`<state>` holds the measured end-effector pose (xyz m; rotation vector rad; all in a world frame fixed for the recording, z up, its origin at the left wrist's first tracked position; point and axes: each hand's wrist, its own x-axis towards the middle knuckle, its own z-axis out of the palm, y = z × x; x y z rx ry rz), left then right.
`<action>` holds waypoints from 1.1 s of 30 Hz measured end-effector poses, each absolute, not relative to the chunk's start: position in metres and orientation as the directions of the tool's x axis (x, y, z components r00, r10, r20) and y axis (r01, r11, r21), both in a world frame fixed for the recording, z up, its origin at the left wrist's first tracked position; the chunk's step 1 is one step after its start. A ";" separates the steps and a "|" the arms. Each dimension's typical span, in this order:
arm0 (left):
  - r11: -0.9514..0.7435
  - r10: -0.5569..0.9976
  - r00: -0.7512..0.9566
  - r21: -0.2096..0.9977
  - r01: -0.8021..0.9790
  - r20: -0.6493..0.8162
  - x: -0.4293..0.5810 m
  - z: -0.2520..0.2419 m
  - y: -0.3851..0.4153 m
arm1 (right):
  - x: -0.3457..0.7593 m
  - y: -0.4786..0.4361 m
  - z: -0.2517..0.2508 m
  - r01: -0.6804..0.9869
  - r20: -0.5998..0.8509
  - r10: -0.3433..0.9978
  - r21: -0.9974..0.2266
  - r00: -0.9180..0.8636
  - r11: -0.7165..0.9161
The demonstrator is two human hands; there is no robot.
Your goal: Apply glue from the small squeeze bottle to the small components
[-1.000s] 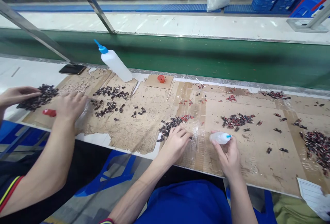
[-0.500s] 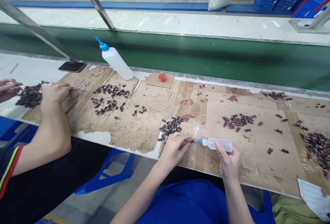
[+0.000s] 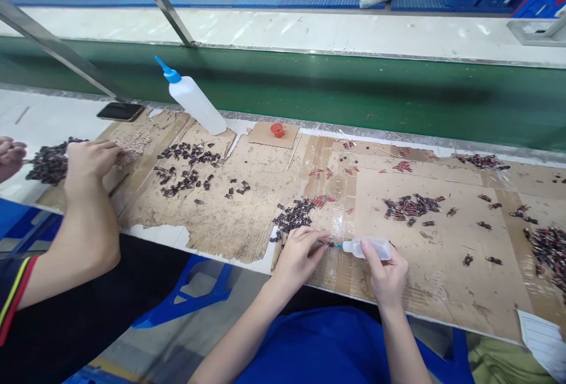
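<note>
The small bottle (image 3: 377, 246) was in the right hand's (image 3: 390, 278) grip, its blue tip (image 3: 339, 246) pointing at a dark part (image 3: 331, 244) pinched by the left hand (image 3: 301, 254). Near them, a heap of dark pieces (image 3: 292, 217) lay on the cardboard (image 3: 247, 225).

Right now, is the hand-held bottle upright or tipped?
Tipped: the right hand holds the small bottle sideways, blue tip toward the left hand.

The small bottle (image 3: 354, 247) is translucent white, its tip (image 3: 339, 246) blue, the cardboard (image 3: 243, 219) brown.
</note>
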<state>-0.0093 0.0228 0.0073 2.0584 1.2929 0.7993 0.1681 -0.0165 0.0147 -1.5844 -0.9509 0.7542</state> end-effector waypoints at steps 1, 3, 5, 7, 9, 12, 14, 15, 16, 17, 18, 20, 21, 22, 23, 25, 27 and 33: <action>-0.365 0.918 0.354 0.733 0.574 0.180 -0.009 0.008 0.023 | 0.168 -0.016 0.014 0.189 0.009 0.881 -0.978 0.474 -0.092; -0.364 0.917 0.357 0.735 0.572 0.176 -0.009 0.008 0.023 | 0.167 -0.016 0.015 0.191 0.005 0.886 -0.977 0.463 -0.094; -0.363 0.919 0.352 0.731 0.578 0.178 -0.009 0.009 0.022 | 0.167 -0.016 0.015 0.199 0.005 0.889 -0.975 0.457 -0.097; -0.367 0.920 0.346 0.722 0.586 0.187 -0.009 0.009 0.022 | 0.166 -0.016 0.016 0.207 0.007 0.889 -0.973 0.458 -0.099; -0.374 0.919 0.338 0.717 0.589 0.202 -0.008 0.009 0.021 | 0.166 -0.016 0.015 0.209 0.005 0.884 -0.972 0.468 -0.106; -0.379 0.920 0.326 0.713 0.590 0.220 -0.008 0.009 0.021 | 0.166 -0.017 0.013 0.206 -0.009 0.872 -0.971 0.490 -0.125; -0.378 0.921 0.321 0.711 0.593 0.222 -0.008 0.008 0.020 | 0.166 -0.018 0.011 0.202 -0.011 0.856 -0.970 0.517 -0.134; -0.376 0.922 0.319 0.712 0.593 0.221 -0.008 0.009 0.020 | 0.166 -0.018 0.011 0.198 -0.008 0.846 -0.971 0.532 -0.134; -0.372 0.923 0.318 0.715 0.592 0.217 -0.008 0.009 0.021 | 0.166 -0.018 0.011 0.194 -0.002 0.837 -0.973 0.547 -0.129; -0.369 0.924 0.318 0.718 0.590 0.214 -0.008 0.009 0.021 | 0.166 -0.019 0.011 0.189 0.003 0.831 -0.974 0.556 -0.123; -0.366 0.925 0.318 0.721 0.588 0.210 -0.008 0.009 0.021 | 0.166 -0.019 0.011 0.185 0.008 0.829 -0.976 0.559 -0.115; -0.361 0.925 0.321 0.724 0.587 0.202 -0.008 0.010 0.021 | 0.166 -0.018 0.012 0.179 0.013 0.838 -0.979 0.545 -0.101; -0.360 0.925 0.323 0.725 0.587 0.198 -0.008 0.010 0.021 | 0.166 -0.018 0.012 0.178 0.012 0.847 -0.979 0.531 -0.097; -0.359 0.926 0.325 0.724 0.589 0.195 -0.008 0.010 0.021 | 0.166 -0.019 0.012 0.177 0.009 0.855 -0.979 0.518 -0.097; -0.357 0.926 0.324 0.723 0.592 0.193 -0.008 0.011 0.021 | 0.166 -0.019 0.013 0.176 0.005 0.864 -0.980 0.503 -0.097; -0.355 0.928 0.319 0.721 0.595 0.194 -0.009 0.011 0.021 | 0.166 -0.019 0.012 0.171 -0.008 0.877 -0.980 0.481 -0.103; -0.352 0.929 0.315 0.722 0.595 0.194 -0.008 0.011 0.021 | 0.166 -0.019 0.012 0.169 -0.017 0.883 -0.980 0.470 -0.109; -0.349 0.929 0.325 0.712 0.609 0.177 -0.008 0.008 0.020 | 0.167 -0.018 0.011 0.171 -0.004 0.865 -0.980 0.501 -0.104</action>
